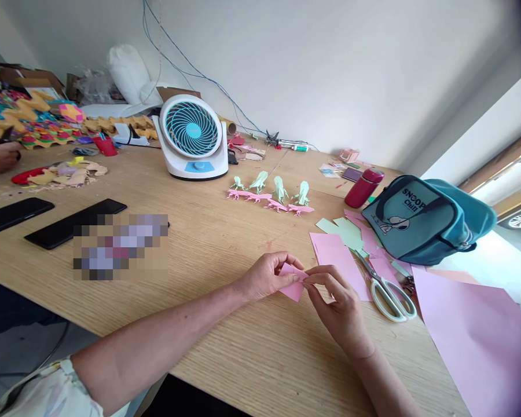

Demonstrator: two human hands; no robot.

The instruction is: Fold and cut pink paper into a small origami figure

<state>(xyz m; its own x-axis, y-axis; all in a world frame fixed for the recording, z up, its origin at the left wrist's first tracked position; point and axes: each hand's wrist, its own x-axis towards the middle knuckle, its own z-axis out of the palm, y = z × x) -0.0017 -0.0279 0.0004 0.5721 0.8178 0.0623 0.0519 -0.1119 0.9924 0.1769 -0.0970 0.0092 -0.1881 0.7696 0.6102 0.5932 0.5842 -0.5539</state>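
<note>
A small folded piece of pink paper (292,291) is held just above the table between my two hands. My left hand (270,277) pinches it from the left, thumb on top. From the right, my right hand (336,304) grips its edge between thumb and forefinger. Beyond them stands a row of folded paper figures: green ones (279,189) at the back and pink ones (276,205) in front. Right of my right hand lie a pair of scissors (391,296) with pale handles and a stack of pink sheets (338,258), with green paper pieces (349,233) behind.
A white and blue fan (193,136) stands at the back. On the right are a red bottle (363,189), a teal bag (417,220) and a large pink sheet (477,330). Dark phones (80,223) lie left. Another person's hand (2,157) shows at the far left edge.
</note>
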